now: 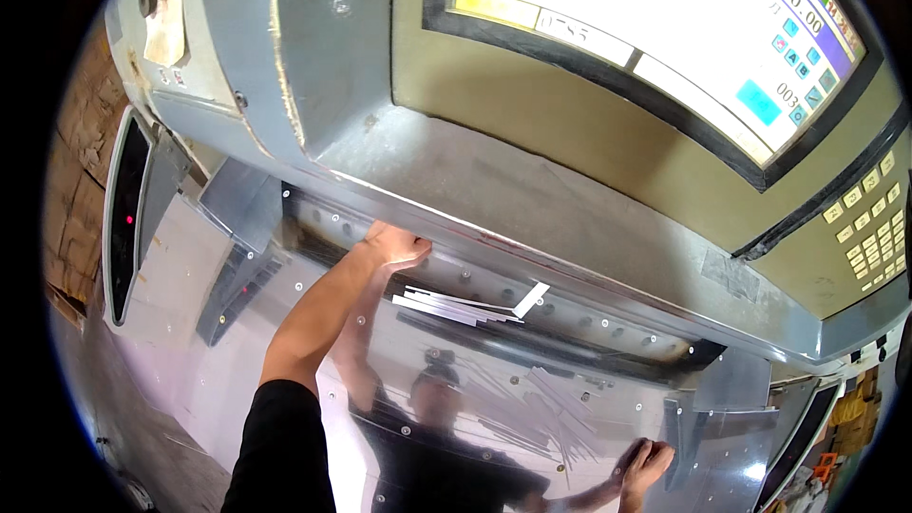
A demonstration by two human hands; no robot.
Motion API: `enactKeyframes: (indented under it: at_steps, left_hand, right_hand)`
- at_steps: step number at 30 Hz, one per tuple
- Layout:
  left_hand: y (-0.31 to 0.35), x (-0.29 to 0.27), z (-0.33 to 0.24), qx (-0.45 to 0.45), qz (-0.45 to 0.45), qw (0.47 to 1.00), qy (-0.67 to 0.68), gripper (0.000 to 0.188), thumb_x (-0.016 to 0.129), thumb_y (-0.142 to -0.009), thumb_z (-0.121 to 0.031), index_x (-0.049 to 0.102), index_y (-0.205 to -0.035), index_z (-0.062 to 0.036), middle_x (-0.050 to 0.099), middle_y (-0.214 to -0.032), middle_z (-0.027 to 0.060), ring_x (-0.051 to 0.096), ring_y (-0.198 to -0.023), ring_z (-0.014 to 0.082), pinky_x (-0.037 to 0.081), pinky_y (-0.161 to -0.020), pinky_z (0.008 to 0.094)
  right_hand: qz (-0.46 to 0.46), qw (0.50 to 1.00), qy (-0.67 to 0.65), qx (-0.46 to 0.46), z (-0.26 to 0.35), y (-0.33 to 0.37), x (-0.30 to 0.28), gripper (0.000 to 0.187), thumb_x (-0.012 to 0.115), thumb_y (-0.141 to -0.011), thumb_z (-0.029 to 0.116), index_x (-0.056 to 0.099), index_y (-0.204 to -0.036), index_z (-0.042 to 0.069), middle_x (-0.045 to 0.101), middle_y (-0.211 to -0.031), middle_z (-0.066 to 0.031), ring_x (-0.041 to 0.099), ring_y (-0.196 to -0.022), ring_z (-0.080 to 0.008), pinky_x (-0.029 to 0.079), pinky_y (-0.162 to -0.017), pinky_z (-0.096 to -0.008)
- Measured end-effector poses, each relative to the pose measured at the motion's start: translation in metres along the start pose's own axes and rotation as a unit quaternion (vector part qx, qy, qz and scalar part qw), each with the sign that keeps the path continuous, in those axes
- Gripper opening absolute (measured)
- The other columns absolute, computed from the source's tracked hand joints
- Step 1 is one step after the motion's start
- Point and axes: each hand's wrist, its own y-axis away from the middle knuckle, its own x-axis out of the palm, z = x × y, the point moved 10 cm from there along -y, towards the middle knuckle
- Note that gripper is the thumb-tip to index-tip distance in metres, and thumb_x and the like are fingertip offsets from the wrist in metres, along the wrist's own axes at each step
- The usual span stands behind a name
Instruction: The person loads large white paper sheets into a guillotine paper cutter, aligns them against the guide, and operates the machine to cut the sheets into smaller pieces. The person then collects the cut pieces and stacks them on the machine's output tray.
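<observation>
the left hand (392,247) curls at the machine's beam (513,249), the right hand (650,464) over the tabletop (180,361), perhaps for support; contents can't be told. white strips (456,306) lie fanned beside the left.

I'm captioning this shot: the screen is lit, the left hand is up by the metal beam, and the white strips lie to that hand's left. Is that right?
Not quite: the white strips lie to the right of the left hand, as the head view shows. The rest stands: the screen is lit, and that hand is up by the metal beam.
</observation>
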Motion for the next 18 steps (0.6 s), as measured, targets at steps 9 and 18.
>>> enactKeyframes:
  at_steps: [9, 18]
  left_hand:
    - [0.026, -0.012, -0.071, 0.165, -0.115, 0.979, 0.03, 0.018, 0.06, -0.072, -0.022, 0.062, -0.072, -0.0042, 0.063, -0.079, 0.0167, 0.061, -0.08, 0.0375, 0.049, -0.073, 0.0477]
    - [-0.004, 0.078, -0.041, 0.131, 0.015, 0.99, 0.045, 0.033, 0.047, -0.085, -0.035, 0.065, -0.092, -0.0076, 0.067, -0.093, 0.0136, 0.062, -0.089, 0.036, 0.048, -0.079, 0.0445]
  right_hand:
    - [0.004, 0.998, 0.062, -0.007, -0.004, 0.013, -0.001, 0.02, 0.053, -0.092, 0.02, 0.051, -0.092, 0.0, 0.049, -0.091, -0.0183, 0.049, -0.086, -0.0375, 0.039, -0.077, -0.0465]
    - [0.003, 0.997, 0.07, -0.03, 0.007, 0.007, 0.0, 0.02, 0.053, -0.091, 0.021, 0.051, -0.09, 0.001, 0.05, -0.091, -0.0187, 0.049, -0.085, -0.038, 0.039, -0.077, -0.0468]
